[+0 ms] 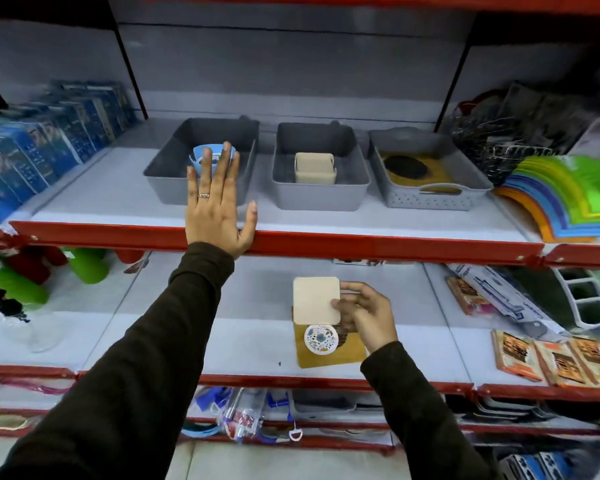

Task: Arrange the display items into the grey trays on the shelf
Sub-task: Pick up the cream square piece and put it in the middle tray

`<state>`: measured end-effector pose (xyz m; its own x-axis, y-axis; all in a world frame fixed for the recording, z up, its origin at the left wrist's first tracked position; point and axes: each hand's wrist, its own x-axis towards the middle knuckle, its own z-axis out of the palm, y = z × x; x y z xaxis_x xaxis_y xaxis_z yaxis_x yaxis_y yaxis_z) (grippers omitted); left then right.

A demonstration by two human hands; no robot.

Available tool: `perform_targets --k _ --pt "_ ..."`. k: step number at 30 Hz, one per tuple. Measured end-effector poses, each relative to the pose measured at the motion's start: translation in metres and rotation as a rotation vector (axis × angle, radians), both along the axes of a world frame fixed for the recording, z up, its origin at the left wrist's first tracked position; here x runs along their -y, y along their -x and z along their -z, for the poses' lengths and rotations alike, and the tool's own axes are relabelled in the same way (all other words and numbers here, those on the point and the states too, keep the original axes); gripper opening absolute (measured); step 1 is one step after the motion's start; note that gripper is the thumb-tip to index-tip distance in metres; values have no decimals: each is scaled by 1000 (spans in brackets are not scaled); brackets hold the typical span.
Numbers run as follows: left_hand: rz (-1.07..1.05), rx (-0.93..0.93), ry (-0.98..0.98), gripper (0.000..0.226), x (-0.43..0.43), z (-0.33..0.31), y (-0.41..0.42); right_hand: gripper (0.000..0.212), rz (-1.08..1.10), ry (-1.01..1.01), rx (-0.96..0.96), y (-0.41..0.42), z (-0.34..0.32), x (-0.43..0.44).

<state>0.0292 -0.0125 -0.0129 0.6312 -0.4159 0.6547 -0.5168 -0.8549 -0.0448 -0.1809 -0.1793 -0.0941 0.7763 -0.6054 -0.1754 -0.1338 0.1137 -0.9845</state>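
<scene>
Three grey trays stand on the upper shelf. The left tray holds a blue round holder. My left hand is spread flat in front of that tray, fingers apart, holding nothing. The middle tray holds a cream square holder. The right tray holds a black round mat on a mustard-yellow mat. On the lower shelf, my right hand grips a cream square coaster above a white floral round coaster and a mustard-yellow mat.
Blue boxes line the upper shelf's left. Wire racks and stacked rainbow-coloured mats fill its right. Green and red items sit lower left; packaged items and a white divided holder lie lower right. Red shelf edges jut forward.
</scene>
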Motion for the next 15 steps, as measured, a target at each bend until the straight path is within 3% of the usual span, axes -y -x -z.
perform_targets --k 9,15 --pt "-2 -73 9 83 -3 0 3 26 -73 52 257 14 -110 3" --pt "20 -68 7 81 -3 0 -2 30 12 235 307 -53 -158 34"
